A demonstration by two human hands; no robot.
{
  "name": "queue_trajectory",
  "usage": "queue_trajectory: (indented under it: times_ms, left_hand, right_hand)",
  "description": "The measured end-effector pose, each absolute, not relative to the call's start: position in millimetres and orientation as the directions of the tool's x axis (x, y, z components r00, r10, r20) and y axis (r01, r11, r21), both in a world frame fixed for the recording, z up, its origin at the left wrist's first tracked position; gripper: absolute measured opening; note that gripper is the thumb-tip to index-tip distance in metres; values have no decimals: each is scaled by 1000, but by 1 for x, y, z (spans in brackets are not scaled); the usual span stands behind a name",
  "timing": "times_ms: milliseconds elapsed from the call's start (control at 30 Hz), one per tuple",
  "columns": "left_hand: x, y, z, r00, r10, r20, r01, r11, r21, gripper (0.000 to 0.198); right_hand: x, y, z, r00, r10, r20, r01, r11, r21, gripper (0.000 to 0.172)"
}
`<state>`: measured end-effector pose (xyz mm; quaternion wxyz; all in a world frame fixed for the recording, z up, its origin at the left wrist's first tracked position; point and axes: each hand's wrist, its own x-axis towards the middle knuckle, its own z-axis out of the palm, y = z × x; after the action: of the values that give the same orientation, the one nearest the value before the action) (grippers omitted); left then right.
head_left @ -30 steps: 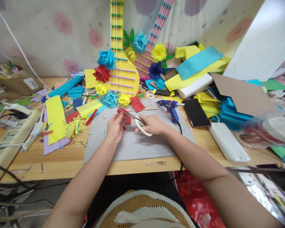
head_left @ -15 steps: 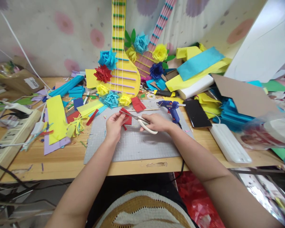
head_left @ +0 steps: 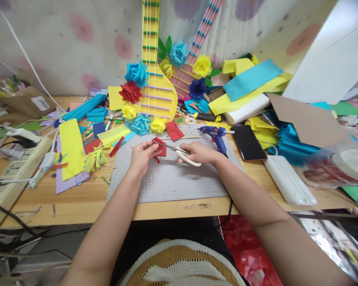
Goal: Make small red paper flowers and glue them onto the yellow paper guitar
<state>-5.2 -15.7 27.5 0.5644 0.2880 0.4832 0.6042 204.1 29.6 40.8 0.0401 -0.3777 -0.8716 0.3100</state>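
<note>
My left hand pinches a small piece of red crepe paper over the grey cutting mat. White-handled scissors are gripped in my right hand, fingers through the loops. Their blades lie across the red paper, close to my left fingertips; whether they are cutting into it I cannot tell. A red scrap lies just under the held paper. Behind my hands, another red paper piece rests at the mat's far edge. A blue glue gun lies beyond my right hand.
A yellow paper guitar with paper flowers stands at the back, with a pink one behind it. Crepe paper strips lie left, near a power strip. On the right are a phone and a white power bank.
The scissors' handles have opened a little wider and my right hand has shifted slightly right. My left hand has moved slightly left, still holding the red paper.
</note>
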Motion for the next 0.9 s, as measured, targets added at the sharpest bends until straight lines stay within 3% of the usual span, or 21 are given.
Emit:
queue_trajectory:
  times_ms: [467, 900]
  left_hand:
    - [-13, -16, 29, -140, 962, -233, -317, 179, 931, 31]
    - [-6, -19, 27, -54, 972, -230, -247, 210, 946, 23]
  right_hand:
    - [209, 34, 42, -726, 641, -250, 623, 458, -635, 44]
    - [204, 29, 41, -728, 640, -246, 635, 496, -592, 43]
